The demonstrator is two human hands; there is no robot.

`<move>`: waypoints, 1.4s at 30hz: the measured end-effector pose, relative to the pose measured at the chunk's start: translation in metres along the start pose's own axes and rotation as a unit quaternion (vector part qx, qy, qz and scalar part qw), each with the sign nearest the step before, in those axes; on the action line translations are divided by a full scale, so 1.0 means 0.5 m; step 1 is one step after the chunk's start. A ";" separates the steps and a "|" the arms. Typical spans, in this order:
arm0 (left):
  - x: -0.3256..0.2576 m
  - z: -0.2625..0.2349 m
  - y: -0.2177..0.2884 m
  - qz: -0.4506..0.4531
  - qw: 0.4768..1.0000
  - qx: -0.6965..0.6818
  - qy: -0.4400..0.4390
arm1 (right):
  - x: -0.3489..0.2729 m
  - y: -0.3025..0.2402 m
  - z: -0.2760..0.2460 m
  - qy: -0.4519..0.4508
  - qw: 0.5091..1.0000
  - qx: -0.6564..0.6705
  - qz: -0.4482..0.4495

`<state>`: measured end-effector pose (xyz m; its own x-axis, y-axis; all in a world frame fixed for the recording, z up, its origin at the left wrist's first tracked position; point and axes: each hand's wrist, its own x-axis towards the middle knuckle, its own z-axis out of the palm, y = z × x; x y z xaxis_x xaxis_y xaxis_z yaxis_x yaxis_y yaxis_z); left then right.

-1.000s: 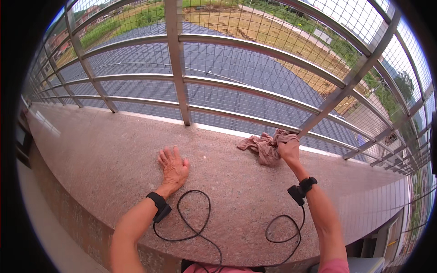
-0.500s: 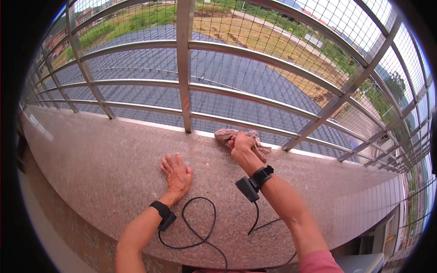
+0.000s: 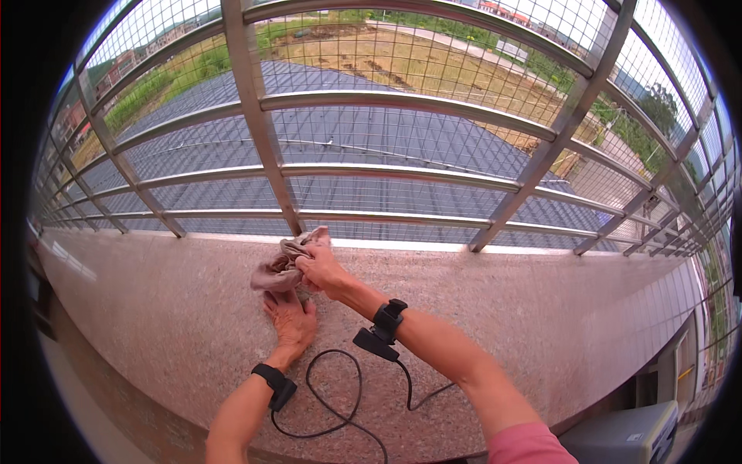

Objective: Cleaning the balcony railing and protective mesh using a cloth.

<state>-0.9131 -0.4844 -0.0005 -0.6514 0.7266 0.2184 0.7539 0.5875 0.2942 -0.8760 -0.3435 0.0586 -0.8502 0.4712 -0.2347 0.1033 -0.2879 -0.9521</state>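
Observation:
A crumpled pinkish-brown cloth (image 3: 277, 271) lies at the far side of the speckled pink stone ledge (image 3: 479, 332), by the foot of a metal post (image 3: 261, 124). My right hand (image 3: 325, 272) is closed around the cloth's right part. Just nearer to me, my left hand (image 3: 294, 323) rests on the stone with its fingers stretched out, holding nothing. Its fingertips reach the near edge of the cloth, which partly hides them. Both wrists wear black straps with small black boxes.
A metal railing with wire mesh (image 3: 417, 100) runs along the ledge's far edge. Black cable (image 3: 359, 379) loops over the stone between my forearms. At the lower right stands a grey box-like object (image 3: 618, 437). Beyond the railing lies a dark ribbed roof (image 3: 371, 139).
My right hand has moved left with the cloth, from right of the post to its foot, beside my left hand. The left hand stays on the stone. The view has shifted slightly.

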 end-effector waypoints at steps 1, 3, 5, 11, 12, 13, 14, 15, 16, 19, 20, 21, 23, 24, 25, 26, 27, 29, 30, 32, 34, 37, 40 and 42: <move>0.005 -0.001 0.019 0.016 0.999 -0.027 0.021 | 0.023 0.022 -0.015 0.086 0.986 -0.106 -0.095; -0.004 0.002 -0.008 0.000 1.000 0.012 0.018 | 0.006 -0.003 -0.024 0.120 0.991 -0.026 -0.058; -0.005 0.004 -0.017 -0.009 0.999 0.038 0.015 | -0.021 -0.025 -0.091 0.191 0.980 0.060 -0.004; -0.005 -0.010 -0.032 -0.021 0.998 0.052 -0.035 | -0.212 -0.019 -0.356 0.386 0.919 0.057 -0.059; -0.004 -0.009 -0.031 -0.018 0.998 0.052 -0.031 | -0.259 -0.016 -0.403 0.436 0.894 0.085 -0.063; 0.000 -0.005 -0.021 -0.011 0.999 0.046 -0.027 | -0.309 -0.006 -0.474 0.465 0.875 0.117 -0.072; 0.003 -0.007 -0.010 -0.011 0.999 0.041 -0.028 | -0.357 0.008 -0.524 0.463 0.877 0.103 -0.070; 0.005 -0.019 -0.002 -0.020 0.998 0.029 -0.054 | -0.390 0.017 -0.527 0.501 0.858 0.085 -0.074; 0.006 -0.026 0.004 -0.026 0.996 0.016 -0.081 | -0.412 0.031 -0.532 0.500 0.859 0.082 -0.074; 0.000 -0.027 -0.012 -0.045 0.995 0.019 -0.087 | -0.410 0.056 -0.515 0.546 0.824 0.146 -0.037; 0.004 -0.026 -0.007 -0.051 0.995 0.017 -0.086 | -0.400 0.052 -0.507 0.548 0.816 0.179 -0.050; 0.005 -0.031 -0.002 -0.053 0.993 0.018 -0.105 | -0.384 0.047 -0.489 0.545 0.808 0.214 -0.061; 0.005 -0.038 -0.003 -0.065 0.990 0.019 -0.124 | -0.329 0.013 -0.448 0.524 0.818 0.225 -0.070; 0.005 -0.036 -0.004 -0.056 0.992 0.014 -0.115 | -0.297 -0.006 -0.425 0.512 0.822 0.236 -0.084; 0.001 -0.033 -0.007 -0.046 0.993 0.010 -0.105 | -0.262 -0.014 -0.396 0.506 0.827 0.232 -0.079; -0.001 -0.029 -0.006 -0.053 0.993 0.007 -0.105 | -0.228 -0.023 -0.367 0.471 0.844 0.242 -0.083; -0.001 -0.026 -0.007 -0.046 0.994 0.000 -0.098 | -0.191 -0.030 -0.330 0.434 0.860 0.253 -0.087; 0.006 0.017 0.006 -0.032 0.994 -0.025 -0.097 | -0.131 -0.033 -0.264 0.430 0.857 0.277 -0.063; 0.000 -0.002 -0.015 -0.031 0.997 -0.012 -0.070 | -0.094 -0.034 -0.195 0.394 0.876 0.273 -0.041; -0.008 0.005 -0.027 -0.025 0.998 -0.011 -0.050 | -0.044 -0.027 -0.085 0.328 0.925 0.192 -0.008; -0.007 0.007 -0.021 -0.003 0.999 -0.033 -0.005 | -0.012 -0.029 -0.017 0.205 0.973 0.100 0.018; -0.007 0.006 -0.016 0.017 0.998 -0.061 0.018 | 0.001 -0.043 0.048 0.077 0.992 -0.103 -0.005; -0.011 0.014 -0.020 0.032 0.998 -0.053 0.033 | -0.008 -0.041 0.044 0.044 0.986 -0.162 -0.018; -0.009 0.001 -0.021 0.031 0.997 -0.073 0.015 | -0.039 -0.051 0.027 0.017 0.980 -0.200 -0.016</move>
<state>-0.9180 -0.4940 -0.0050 -0.6081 0.7477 0.2669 0.7734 0.4819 0.4119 -0.8690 -0.3566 0.0901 -0.8397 0.5032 -0.2042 0.2770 0.0734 -0.9581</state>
